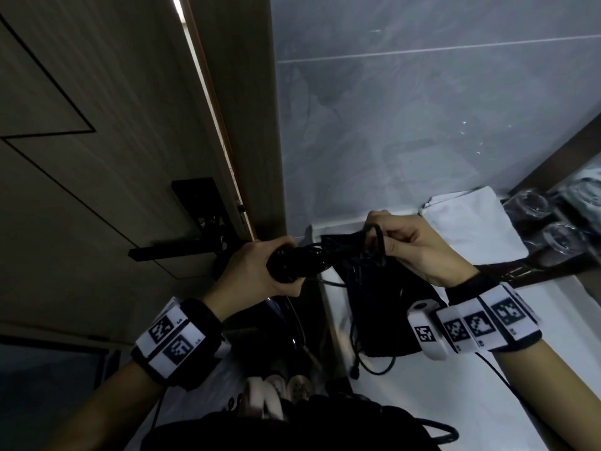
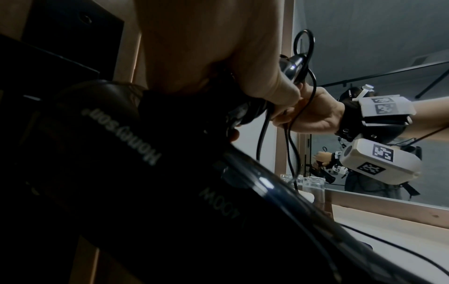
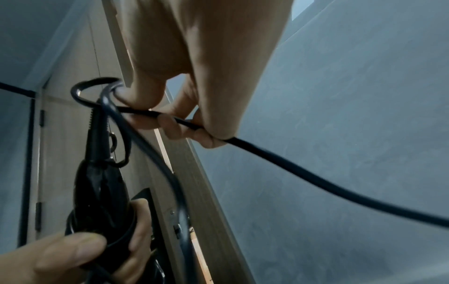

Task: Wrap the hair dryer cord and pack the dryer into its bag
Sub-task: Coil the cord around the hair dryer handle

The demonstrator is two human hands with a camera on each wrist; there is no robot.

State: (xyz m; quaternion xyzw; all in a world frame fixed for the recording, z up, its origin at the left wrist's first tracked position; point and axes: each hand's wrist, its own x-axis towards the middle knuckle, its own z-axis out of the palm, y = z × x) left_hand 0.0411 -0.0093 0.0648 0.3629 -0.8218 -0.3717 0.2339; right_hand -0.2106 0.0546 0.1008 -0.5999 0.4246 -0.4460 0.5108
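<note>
My left hand [image 1: 260,271] grips the black hair dryer [image 1: 292,263] by its handle above the counter's left edge. The dryer's glossy body [image 2: 170,192] fills the left wrist view. Loops of black cord [image 1: 374,245] run around the handle [image 3: 97,192]. My right hand [image 1: 409,245] pinches the cord [image 3: 184,124] between thumb and curled fingers, just right of the dryer. A long slack length [image 3: 340,196] trails away from that hand. The black fabric bag [image 1: 383,307] lies flat on the white counter [image 1: 487,402] below both hands.
A wooden door with a black lever handle [image 1: 182,249] stands at the left. A folded white towel [image 1: 471,222] and clear glasses [image 1: 559,239] sit at the back right. A mirror [image 2: 379,96] lines the wall. Thin cables trail from the wrist bands over the counter.
</note>
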